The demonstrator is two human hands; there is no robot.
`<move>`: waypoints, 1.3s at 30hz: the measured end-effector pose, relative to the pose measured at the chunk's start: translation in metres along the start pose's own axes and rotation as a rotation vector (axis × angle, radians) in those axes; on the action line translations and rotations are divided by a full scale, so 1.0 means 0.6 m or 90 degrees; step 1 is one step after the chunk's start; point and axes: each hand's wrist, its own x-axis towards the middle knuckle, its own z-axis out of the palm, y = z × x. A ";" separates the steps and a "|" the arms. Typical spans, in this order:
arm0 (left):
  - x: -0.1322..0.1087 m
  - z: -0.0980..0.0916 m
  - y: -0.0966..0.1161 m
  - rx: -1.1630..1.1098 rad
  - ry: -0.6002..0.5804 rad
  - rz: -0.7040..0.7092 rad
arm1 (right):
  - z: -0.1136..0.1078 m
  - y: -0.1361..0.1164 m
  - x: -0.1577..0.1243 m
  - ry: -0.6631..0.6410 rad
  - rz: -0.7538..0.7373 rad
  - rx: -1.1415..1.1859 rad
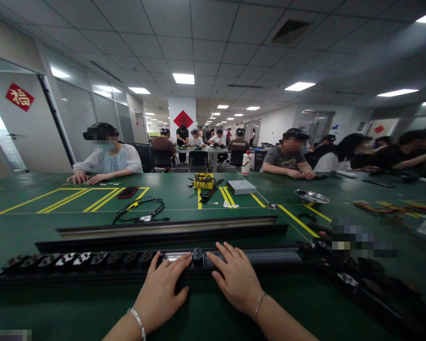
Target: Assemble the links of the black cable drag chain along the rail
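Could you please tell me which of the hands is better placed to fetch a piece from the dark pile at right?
Probably the right hand: it is nearer the pile, while the left hand lies beyond the small block.

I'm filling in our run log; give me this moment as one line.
left hand: open, left of lone module | right hand: open, right of it | contact: unclear | module row: in black track, farther left

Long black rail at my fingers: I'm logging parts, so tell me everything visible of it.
The long black rail lies flat across the green table, its shiny inner strip looking metallic. Small blocky modules, mostly black, some whitish, line its left part; another dark block sits between your left hand and right hand, whose fingers seem to rest on the rail. Its right end is unclear.
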 end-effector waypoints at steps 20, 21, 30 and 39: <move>-0.001 -0.007 0.004 -0.001 -0.006 0.002 | 0.004 0.002 0.001 0.004 -0.005 0.004; 0.000 -0.008 0.005 -0.001 -0.005 0.006 | 0.004 0.001 0.001 0.002 -0.004 0.003; 0.002 -0.001 0.010 -0.014 0.010 0.043 | -0.005 0.000 0.000 -0.030 -0.004 -0.003; 0.002 0.002 0.008 -0.009 -0.007 0.032 | -0.005 0.000 0.000 -0.027 -0.009 0.002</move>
